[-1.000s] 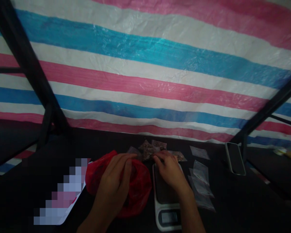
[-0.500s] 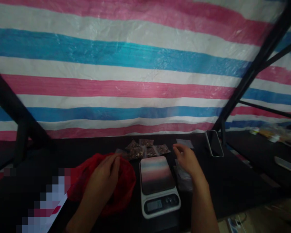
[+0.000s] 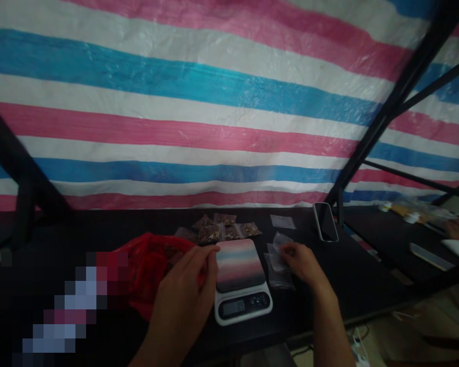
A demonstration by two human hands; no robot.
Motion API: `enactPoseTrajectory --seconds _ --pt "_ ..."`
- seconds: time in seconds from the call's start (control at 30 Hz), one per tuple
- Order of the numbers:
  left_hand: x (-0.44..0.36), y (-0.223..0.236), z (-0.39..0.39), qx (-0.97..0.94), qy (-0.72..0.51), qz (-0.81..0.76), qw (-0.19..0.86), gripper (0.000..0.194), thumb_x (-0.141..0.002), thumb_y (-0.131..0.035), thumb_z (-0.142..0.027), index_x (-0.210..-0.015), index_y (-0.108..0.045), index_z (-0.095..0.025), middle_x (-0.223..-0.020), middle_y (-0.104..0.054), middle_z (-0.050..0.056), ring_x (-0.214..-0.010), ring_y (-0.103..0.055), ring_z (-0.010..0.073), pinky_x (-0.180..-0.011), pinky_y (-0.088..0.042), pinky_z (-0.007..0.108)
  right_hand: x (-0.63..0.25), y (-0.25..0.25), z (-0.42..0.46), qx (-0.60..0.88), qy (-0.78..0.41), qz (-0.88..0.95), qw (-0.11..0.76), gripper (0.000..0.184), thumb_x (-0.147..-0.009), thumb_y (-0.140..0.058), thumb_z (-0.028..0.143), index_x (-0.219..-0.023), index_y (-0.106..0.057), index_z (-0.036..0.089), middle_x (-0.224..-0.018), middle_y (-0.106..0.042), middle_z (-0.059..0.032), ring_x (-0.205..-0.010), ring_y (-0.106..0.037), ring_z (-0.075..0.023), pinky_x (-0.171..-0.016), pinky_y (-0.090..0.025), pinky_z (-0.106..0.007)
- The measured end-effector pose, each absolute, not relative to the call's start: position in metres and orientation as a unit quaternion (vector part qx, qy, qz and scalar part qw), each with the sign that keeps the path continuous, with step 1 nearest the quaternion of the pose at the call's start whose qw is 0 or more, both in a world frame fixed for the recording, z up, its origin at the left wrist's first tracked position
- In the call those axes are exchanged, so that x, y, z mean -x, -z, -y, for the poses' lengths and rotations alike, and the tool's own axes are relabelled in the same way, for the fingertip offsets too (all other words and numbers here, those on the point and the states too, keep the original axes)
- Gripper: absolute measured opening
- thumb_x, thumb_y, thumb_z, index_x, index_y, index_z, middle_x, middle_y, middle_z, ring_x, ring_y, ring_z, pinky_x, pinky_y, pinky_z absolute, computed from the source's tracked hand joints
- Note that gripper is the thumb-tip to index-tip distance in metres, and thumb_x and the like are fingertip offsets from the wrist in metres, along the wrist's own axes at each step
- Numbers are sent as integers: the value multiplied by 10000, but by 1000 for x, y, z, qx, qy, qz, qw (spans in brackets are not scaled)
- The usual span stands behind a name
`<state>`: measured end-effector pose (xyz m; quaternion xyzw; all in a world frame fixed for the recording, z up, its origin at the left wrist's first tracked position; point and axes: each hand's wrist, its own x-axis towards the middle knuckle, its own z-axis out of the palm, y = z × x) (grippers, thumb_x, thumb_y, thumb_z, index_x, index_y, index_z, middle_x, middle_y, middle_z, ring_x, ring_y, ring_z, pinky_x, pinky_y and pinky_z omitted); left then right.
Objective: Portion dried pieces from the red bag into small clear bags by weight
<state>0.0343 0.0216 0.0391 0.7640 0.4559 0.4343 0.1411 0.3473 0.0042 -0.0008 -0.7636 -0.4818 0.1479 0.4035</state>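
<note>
A small kitchen scale with a shiny platform stands on the black table. My right hand rests to the right of it and pinches one clear little bag at the top of a stack of empty bags. My left hand hovers at the left edge of the scale, fingers apart, over the rim of a red plastic bag. Behind the scale lie several small filled bags of brown bits.
A phone lies at the right of the table beside a black frame post. One empty bag lies apart near the back. A striped tarp hangs behind. Another person's hand shows at the far right on a second table.
My right hand has come back from the far bags to the stack beside the scale and taken hold of a clear bag. My left hand has shifted right from the red bag toward the scale.
</note>
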Motion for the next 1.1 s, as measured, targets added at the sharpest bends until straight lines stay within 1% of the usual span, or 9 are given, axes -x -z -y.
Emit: enactPoseTrajectory --seconds 0.13,0.17,0.23,0.3,0.43,0.6,0.77,0.97,1.1 --pt "-57 -29 -13 -797 -431 -398 146 293 -1031 -498 -278 -1247 -695 -267 -1227 -767 71 -1166 -731 251 -1038 -585 413 -324 -27 -4 731 -163 492 443 203 -748 -724 431 -802 -764 240 -833 -813 -81 -804 -759 -290 -751 -549 -381" --pt "-61 -26 -12 -797 -436 -393 145 370 -1007 -568 -288 -1371 -632 -269 -1340 -727 87 -1264 -690 272 -1080 -571 442 -310 -38 -3 696 -188 511 467 244 -756 -735 457 -837 -765 229 -837 -804 -79 -798 -749 -280 -745 -550 -375" --pt "-68 -18 -10 -791 -445 -389 159 738 -919 -734 -328 -1582 -418 -256 -1575 -567 133 -1471 -533 331 -1182 -503 523 -275 -60 -1 611 -235 576 490 254 -771 -774 460 -864 -765 223 -816 -775 -50 -766 -712 -241 -738 -546 -348" --pt "-70 -9 -11 -777 -464 -383 183 834 -903 -766 -314 -1615 -335 -252 -1645 -487 151 -1535 -455 338 -1224 -459 558 -238 -78 2 558 -241 631 483 140 -807 -750 377 -850 -759 244 -813 -751 -16 -739 -677 -202 -720 -530 -319" --pt "-56 -1 -15 -749 -498 -386 207 565 -976 -658 -248 -1503 -456 -252 -1527 -607 140 -1476 -531 302 -1200 -482 535 -187 -92 3 528 -236 684 445 68 -807 -638 220 -771 -687 252 -785 -721 7 -716 -655 -168 -673 -488 -277" --pt "-19 -3 -22 -789 -470 -371 139 604 -1005 -647 -374 -1535 -418 -195 -1397 -693 178 -1277 -679 324 -1080 -564 534 -168 -87 -7 527 -219 695 437 130 -790 -605 214 -878 -688 263 -738 -686 26 -672 -638 -165 -645 -484 -268" --pt "12 -8 -24 -796 -455 -385 110 495 -1040 -560 -490 -1407 -559 -158 -1248 -758 172 -1136 -731 320 -1014 -582 535 -146 -92 -12 522 -196 707 435 138 -758 -612 191 -862 -661 267 -664 -611 61 -621 -583 -147 -594 -439 -249" --pt "42 -17 -24 -646 -548 -451 280 362 -1039 -562 -473 -1287 -655 -226 -1221 -772 107 -1125 -733 255 -997 -574 407 -127 -92 -23 481 -251 700 464 68 -913 -608 280 -879 -665 263 -732 -672 26 -681 -626 -168 -632 -494 -262" --pt "62 -11 -13 -547 -550 -470 421 376 -1041 -532 -539 -1192 -691 -233 -1168 -785 80 -1056 -741 217 -919 -579 312 -128 -63 -36 479 -298 760 321 186 -836 -660 170 -929 -781 276 -884 -776 -8 -807 -710 -212 -747 -557 -309"
